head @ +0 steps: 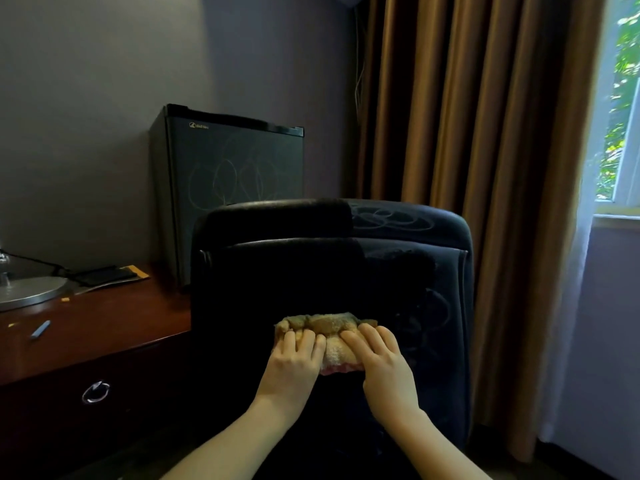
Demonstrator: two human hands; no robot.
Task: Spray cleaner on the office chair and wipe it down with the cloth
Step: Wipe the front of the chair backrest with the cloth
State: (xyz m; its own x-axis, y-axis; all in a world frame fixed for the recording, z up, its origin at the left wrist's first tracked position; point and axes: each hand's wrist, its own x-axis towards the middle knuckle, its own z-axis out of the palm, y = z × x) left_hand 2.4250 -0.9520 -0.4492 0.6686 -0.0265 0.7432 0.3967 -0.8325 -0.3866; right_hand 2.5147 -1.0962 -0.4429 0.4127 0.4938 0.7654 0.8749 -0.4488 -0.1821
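Both hands press the cloth (329,329) against the office chair (277,271) backrest
The left hand (294,363) and right hand (386,363) sit side by side, fingers (300,341) stretched flat rather than gripping, probably to spread pressure across a wide band

Cloth (325,336) on chair (433,271), desk (104,327) left

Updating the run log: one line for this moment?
step: wipe | left hand, right hand: pressing cloth | cloth: on chair back
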